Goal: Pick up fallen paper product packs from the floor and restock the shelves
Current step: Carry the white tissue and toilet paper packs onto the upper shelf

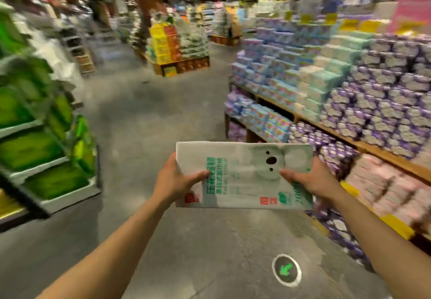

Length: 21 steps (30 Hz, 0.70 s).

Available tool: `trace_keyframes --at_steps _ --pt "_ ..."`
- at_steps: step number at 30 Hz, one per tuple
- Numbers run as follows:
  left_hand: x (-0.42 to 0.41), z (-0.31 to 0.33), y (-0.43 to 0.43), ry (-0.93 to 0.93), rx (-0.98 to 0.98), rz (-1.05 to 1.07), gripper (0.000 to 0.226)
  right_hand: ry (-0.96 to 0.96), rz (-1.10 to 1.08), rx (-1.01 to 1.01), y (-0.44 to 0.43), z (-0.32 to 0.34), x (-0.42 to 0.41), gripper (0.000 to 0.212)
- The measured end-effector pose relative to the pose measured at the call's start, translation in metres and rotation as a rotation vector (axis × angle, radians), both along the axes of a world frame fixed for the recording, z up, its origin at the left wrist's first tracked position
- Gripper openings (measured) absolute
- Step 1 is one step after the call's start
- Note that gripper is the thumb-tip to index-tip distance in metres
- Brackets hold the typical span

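Both hands grasp the tissue pack (pixel 245 175) by its ends, left hand (pixel 173 182) and right hand (pixel 310 182), long axis crosswise; the shelves (pixel 363 147) lie right, nearer the right hand

The concrete floor (pixel 144 116) runs open ahead between the left rack (pixel 70 196) and the right shelving (pixel 349 140). The rack's tray corners jut toward the aisle. Stacked tissue packs fill the shelving up to the front edges of its visible tiers. A pallet display (pixel 179 49) stands in the far aisle, with floor passing on both sides. The facial tissue pack (pixel 245 175), gripped by the left hand (pixel 173 182) and the right hand (pixel 310 182), spans the space near the shelving's front edge.
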<state>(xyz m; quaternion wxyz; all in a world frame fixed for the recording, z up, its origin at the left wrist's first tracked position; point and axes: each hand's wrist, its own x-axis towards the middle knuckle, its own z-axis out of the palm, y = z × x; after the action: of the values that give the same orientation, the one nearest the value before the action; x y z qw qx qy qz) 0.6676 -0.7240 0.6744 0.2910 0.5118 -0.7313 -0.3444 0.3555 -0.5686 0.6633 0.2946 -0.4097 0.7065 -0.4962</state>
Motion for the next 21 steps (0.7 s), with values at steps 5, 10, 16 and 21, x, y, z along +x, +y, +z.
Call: trace_keyframes --at_steps 5,10,16,21 --pt "0.123 -0.010 -0.075 -0.012 0.002 0.250 0.085 0.026 0.238 -0.035 -0.146 -0.001 0.089 0.034" --pt "0.224 -0.020 -0.145 0.060 0.022 0.533 0.083 0.088 0.536 -0.048 -0.312 -0.002 0.177 0.063" --pt "0.329 -0.011 -0.217 0.117 -0.010 0.863 0.079 0.097 0.826 -0.068 -0.494 0.019 0.306 0.047" --pt "0.419 -0.005 -0.254 0.174 0.008 1.040 0.074 0.103 1.044 -0.084 -0.599 0.028 0.429 0.037"
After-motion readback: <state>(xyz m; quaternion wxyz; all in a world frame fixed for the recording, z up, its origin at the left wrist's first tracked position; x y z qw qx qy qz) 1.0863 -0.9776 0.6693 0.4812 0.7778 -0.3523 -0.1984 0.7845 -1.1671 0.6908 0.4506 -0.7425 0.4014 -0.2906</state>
